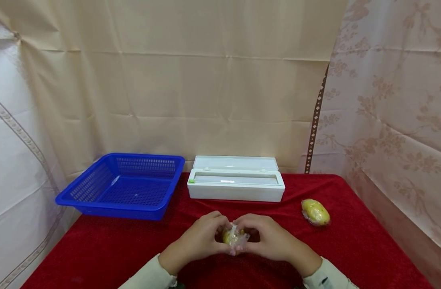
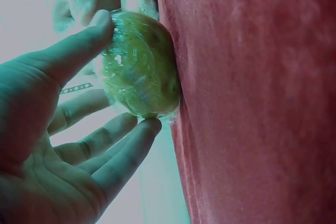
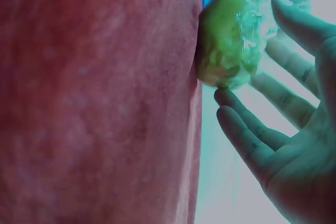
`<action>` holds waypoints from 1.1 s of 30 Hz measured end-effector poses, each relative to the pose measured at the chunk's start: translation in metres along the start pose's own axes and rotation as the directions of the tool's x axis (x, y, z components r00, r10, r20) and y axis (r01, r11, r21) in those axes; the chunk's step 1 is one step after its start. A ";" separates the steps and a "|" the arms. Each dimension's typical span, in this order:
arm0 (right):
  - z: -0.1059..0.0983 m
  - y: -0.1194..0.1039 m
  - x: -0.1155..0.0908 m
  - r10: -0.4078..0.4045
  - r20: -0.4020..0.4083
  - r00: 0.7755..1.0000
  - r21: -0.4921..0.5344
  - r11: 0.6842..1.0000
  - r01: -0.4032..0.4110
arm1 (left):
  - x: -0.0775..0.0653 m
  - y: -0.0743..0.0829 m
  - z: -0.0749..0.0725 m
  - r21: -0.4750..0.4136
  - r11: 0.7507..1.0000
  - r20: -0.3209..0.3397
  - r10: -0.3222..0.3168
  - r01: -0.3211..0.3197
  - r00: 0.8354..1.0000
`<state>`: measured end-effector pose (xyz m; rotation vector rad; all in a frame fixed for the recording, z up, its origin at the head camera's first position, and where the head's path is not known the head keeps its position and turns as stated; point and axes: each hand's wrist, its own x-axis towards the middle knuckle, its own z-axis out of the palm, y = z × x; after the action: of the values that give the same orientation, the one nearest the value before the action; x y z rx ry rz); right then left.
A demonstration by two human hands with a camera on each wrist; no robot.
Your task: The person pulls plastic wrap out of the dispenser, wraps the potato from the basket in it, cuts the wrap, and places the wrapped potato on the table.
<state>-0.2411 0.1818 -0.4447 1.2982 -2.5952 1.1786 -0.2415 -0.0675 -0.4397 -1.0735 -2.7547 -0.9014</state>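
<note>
Cupping the wrapped potato (image 1: 234,237) from both sides, left hand (image 1: 198,241) and right hand (image 1: 274,241) are meeting, equally near, before the dispenser box (image 1: 236,188); its axis seemingly runs crosswise.

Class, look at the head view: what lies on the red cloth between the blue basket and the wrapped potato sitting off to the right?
In the head view, the white film dispenser stands between the blue basket and the wrapped potato, toward the back.

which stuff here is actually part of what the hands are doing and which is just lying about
In use:
- film-wrapped potato, resting on the red cloth
- left hand and right hand, fingers touching its film

Lying about:
- second wrapped potato, apart to the right
- blue basket
- open white cling-film dispenser
</note>
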 end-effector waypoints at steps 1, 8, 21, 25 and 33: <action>0.000 0.001 0.000 0.008 -0.004 1.000 0.008 1.000 -0.008 | 0.000 0.000 0.000 0.001 1.000 0.002 0.001 -0.001 1.000; 0.002 0.003 0.001 0.110 -0.041 0.993 0.063 0.992 -0.107 | 0.001 0.000 0.001 -0.048 0.999 -0.017 -0.003 0.003 1.000; 0.004 -0.002 0.004 0.191 -0.102 0.976 0.107 0.978 -0.180 | 0.004 -0.002 0.006 -0.145 0.986 -0.097 -0.097 0.082 0.991; 0.006 -0.003 0.005 0.196 -0.135 0.971 0.100 0.978 -0.183 | 0.006 -0.008 0.006 -0.231 0.968 -0.064 -0.116 0.099 0.991; 0.005 -0.002 0.004 0.134 -0.074 0.988 0.055 0.990 -0.130 | 0.007 -0.010 0.006 -0.334 0.935 -0.070 -0.153 0.122 0.986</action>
<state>-0.2406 0.1752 -0.4457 1.0794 -2.6483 1.2929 -0.2524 -0.0663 -0.4479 -0.8513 -2.6889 -1.4332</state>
